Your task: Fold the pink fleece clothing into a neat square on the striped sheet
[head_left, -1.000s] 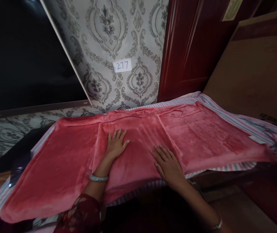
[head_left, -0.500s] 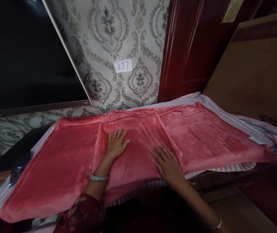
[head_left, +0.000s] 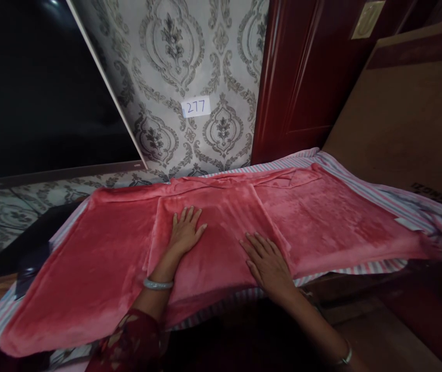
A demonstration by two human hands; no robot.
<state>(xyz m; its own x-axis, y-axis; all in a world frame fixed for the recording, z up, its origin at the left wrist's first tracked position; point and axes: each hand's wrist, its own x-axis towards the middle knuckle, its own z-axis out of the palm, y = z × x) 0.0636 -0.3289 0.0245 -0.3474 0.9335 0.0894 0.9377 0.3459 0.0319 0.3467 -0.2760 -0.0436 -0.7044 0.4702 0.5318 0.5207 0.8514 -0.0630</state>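
A plush coral-red blanket (head_left: pixel 216 232) lies spread across the surface in front of me, with a folded, roughly rectangular part on top at the middle. My left hand (head_left: pixel 185 231) rests palm down on the left side of that folded part, fingers spread. On its right side, near the front edge, my right hand (head_left: pixel 269 266) lies flat with the fingers stretched out. Neither hand grips the fabric. Beneath the blanket a striped cloth (head_left: pixel 345 178) in pink, white and grey shows along the edges.
A dark screen (head_left: pixel 50 93) stands at the left before patterned wallpaper (head_left: pixel 221 67). The paper label (head_left: pixel 196 106) on the wall reads 277. A dark red door panel (head_left: pixel 294 77) and a large cardboard box (head_left: pixel 407 119) are at the right.
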